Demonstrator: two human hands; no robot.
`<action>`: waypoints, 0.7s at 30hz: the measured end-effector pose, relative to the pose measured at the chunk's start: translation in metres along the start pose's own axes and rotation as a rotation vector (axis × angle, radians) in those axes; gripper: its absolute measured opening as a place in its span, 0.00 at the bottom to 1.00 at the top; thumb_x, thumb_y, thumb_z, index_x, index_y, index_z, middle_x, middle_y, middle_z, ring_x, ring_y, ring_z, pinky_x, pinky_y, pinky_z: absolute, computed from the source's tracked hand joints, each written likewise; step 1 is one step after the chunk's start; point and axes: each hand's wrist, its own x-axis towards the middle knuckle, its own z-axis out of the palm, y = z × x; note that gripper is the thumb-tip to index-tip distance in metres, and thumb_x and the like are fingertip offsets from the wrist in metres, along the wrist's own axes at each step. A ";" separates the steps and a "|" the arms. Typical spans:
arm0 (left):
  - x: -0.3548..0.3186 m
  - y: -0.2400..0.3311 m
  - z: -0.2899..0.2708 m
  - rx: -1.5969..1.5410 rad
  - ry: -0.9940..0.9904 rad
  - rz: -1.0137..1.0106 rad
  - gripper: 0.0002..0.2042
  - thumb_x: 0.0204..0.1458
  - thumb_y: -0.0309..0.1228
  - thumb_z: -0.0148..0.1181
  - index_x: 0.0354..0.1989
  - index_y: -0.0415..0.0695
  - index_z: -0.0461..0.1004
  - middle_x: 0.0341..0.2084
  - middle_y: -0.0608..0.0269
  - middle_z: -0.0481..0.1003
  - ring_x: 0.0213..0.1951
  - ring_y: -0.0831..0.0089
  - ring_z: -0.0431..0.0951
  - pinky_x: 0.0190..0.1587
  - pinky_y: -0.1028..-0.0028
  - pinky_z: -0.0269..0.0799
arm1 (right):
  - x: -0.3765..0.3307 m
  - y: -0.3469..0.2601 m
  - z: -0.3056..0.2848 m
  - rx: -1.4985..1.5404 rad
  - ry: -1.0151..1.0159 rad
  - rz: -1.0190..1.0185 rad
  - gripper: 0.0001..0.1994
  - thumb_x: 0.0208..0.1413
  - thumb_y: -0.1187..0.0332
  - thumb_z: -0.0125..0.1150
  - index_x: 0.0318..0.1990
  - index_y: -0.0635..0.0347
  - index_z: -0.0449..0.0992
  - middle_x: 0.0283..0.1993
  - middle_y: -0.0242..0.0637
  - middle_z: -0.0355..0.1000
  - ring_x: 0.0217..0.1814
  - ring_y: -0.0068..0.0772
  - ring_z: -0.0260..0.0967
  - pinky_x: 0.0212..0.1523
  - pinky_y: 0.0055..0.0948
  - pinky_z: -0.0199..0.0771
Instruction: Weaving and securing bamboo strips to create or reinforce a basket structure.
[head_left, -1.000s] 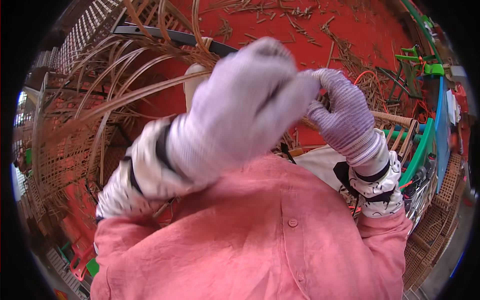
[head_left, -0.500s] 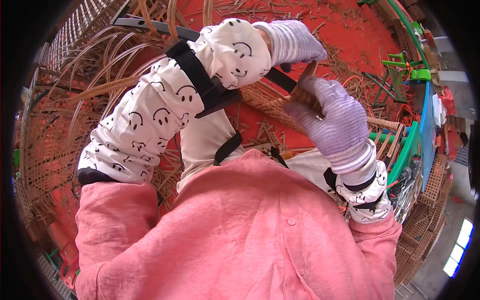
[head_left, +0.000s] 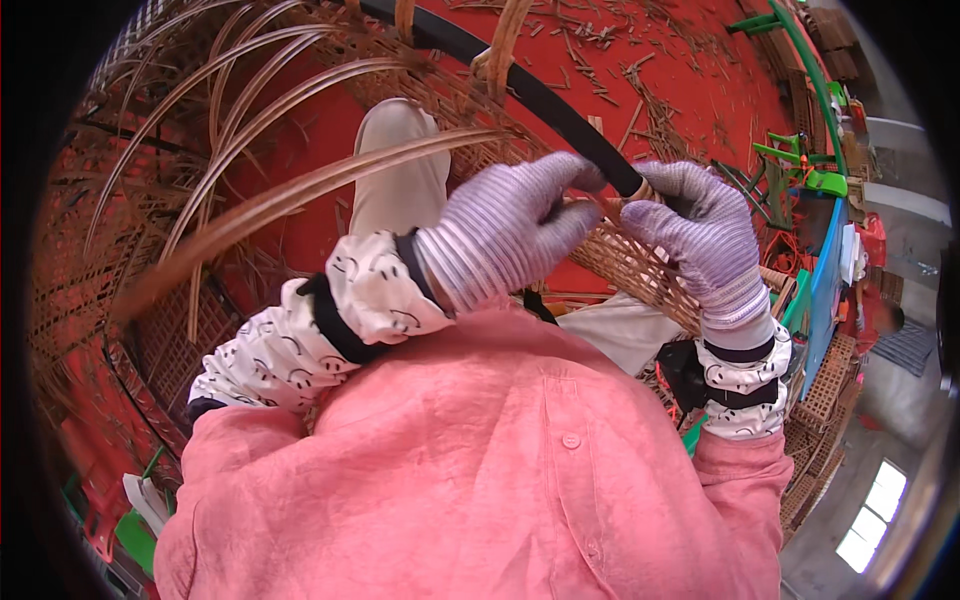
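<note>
A dark curved bar (head_left: 560, 110) runs from the top of the view down to my hands, with light brown cane strips (head_left: 497, 65) looped over it. My right hand (head_left: 705, 235), in a striped lilac glove, is closed round the bar's lower end, where a pale strip wraps it. Just left of that, my left hand (head_left: 515, 225) has its fingers and thumb curled together beside the bar. What lies between them is mostly hidden. An openwork woven cane piece (head_left: 640, 265) slants below both hands, over my lap.
Long bent cane strips (head_left: 270, 90) arch across the left, one blurred near my left sleeve. Cane scraps (head_left: 640, 110) litter the red floor (head_left: 690, 50). Green frames (head_left: 800, 150), a blue panel (head_left: 825, 290) and stacked woven trays (head_left: 825, 385) stand at the right.
My left hand has come down and nearer my body, from above the bar to beside its end. The bar and cane strips have shifted in view. My right hand's fingers have closed on the bar's end.
</note>
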 end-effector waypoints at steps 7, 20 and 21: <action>0.016 -0.028 0.033 -0.481 0.084 0.117 0.16 0.52 0.31 0.52 0.49 0.40 0.64 0.17 0.69 0.67 0.18 0.85 0.65 0.20 0.83 0.61 | 0.004 0.004 0.004 -0.060 0.005 -0.123 0.12 0.44 0.73 0.64 0.38 0.64 0.73 0.26 0.26 0.68 0.28 0.13 0.62 0.29 0.17 0.65; 0.008 0.080 -0.024 -0.227 -0.274 -0.327 0.10 0.53 0.33 0.50 0.33 0.38 0.72 0.11 0.70 0.67 0.08 0.85 0.61 0.10 0.84 0.53 | 0.003 0.009 0.013 -0.753 0.293 -0.491 0.14 0.42 0.58 0.62 0.31 0.56 0.68 0.26 0.40 0.69 0.28 0.45 0.70 0.26 0.38 0.69; 0.010 0.086 -0.031 -0.200 -0.313 -0.260 0.09 0.53 0.32 0.51 0.33 0.39 0.72 0.13 0.69 0.69 0.10 0.85 0.63 0.11 0.85 0.55 | 0.003 0.009 0.012 -0.760 0.291 -0.499 0.14 0.42 0.58 0.62 0.30 0.56 0.67 0.27 0.41 0.69 0.27 0.45 0.70 0.26 0.38 0.69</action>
